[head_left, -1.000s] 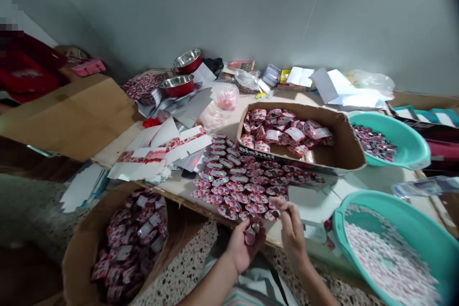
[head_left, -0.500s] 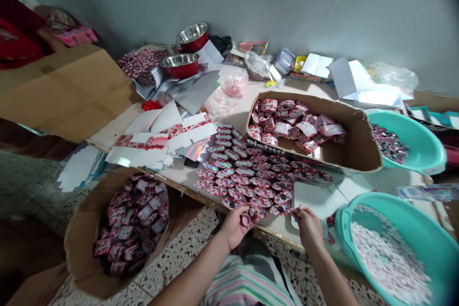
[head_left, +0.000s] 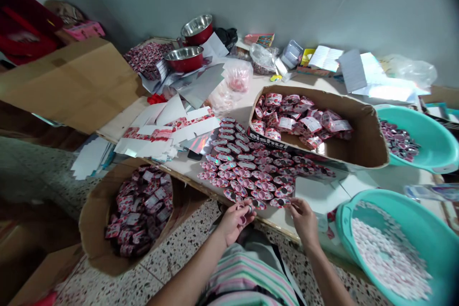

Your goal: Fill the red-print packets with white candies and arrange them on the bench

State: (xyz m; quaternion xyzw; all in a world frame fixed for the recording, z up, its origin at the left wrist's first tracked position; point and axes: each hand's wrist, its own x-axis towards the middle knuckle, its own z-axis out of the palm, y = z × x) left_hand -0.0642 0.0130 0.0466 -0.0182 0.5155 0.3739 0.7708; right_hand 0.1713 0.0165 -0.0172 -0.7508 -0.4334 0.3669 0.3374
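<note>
My left hand (head_left: 234, 220) is closed around a small stack of round pink caps (head_left: 245, 210) at the near edge of the low table. My right hand (head_left: 303, 217) pinches something small at the front row of oval pink-and-red pieces (head_left: 251, 172) laid out in rows on the table; what its fingers hold is too small to make out. A cardboard box of wrapped pink packets (head_left: 304, 122) stands just behind the rows. A teal basin of small white-pink pieces (head_left: 387, 253) sits at my right.
A cardboard box of dark red packets (head_left: 139, 210) sits on the speckled floor at my left. A second teal basin (head_left: 426, 129) stands at far right. Two red metal bowls (head_left: 186, 57), white card blanks (head_left: 168, 134), plastic bags and papers crowd the back.
The view shifted slightly. Both hands moved down from above the rows to the table's near edge, and my right hand has gone to the front row of oval pieces.
</note>
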